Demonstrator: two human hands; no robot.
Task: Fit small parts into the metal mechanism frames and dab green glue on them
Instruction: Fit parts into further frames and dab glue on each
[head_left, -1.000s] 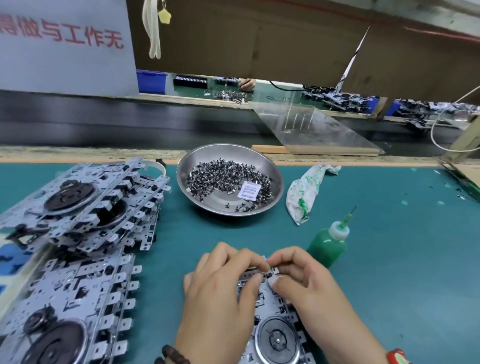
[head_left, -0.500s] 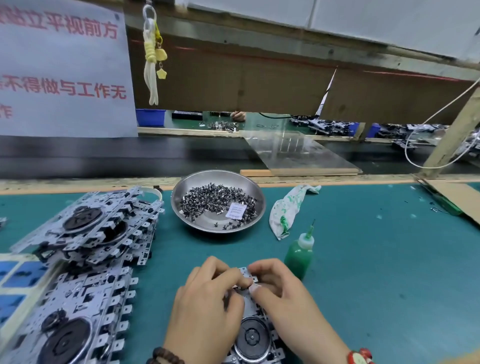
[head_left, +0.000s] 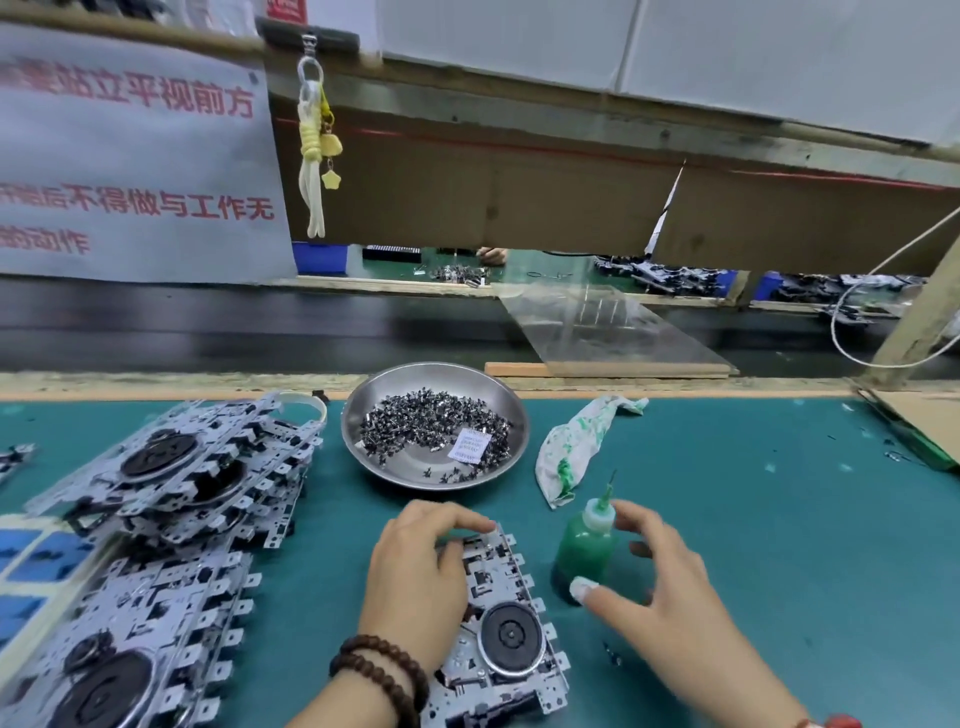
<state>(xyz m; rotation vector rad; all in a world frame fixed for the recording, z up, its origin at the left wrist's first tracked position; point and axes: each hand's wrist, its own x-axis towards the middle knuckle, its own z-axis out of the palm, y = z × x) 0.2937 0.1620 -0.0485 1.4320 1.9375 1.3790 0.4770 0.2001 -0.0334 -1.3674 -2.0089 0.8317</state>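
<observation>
A metal mechanism frame (head_left: 506, 639) with a round black wheel lies on the green mat in front of me. My left hand (head_left: 421, 566) rests on its far left part, fingers curled over the top edge. My right hand (head_left: 654, 587) is spread around the green glue bottle (head_left: 584, 551), thumb near its base and fingers behind it, not closed on it. The bottle stands upright with a thin green nozzle. A steel bowl (head_left: 415, 470) of several small dark parts sits behind the frame.
Stacks of metal frames (head_left: 171, 467) fill the left of the mat, with more at the near left (head_left: 130, 639). A glue-stained white rag (head_left: 571, 447) lies right of the bowl. A black conveyor belt (head_left: 208, 327) runs behind the mat.
My right hand left the frame and moved right to the glue bottle. My left hand stayed on the frame. The camera tilted up.
</observation>
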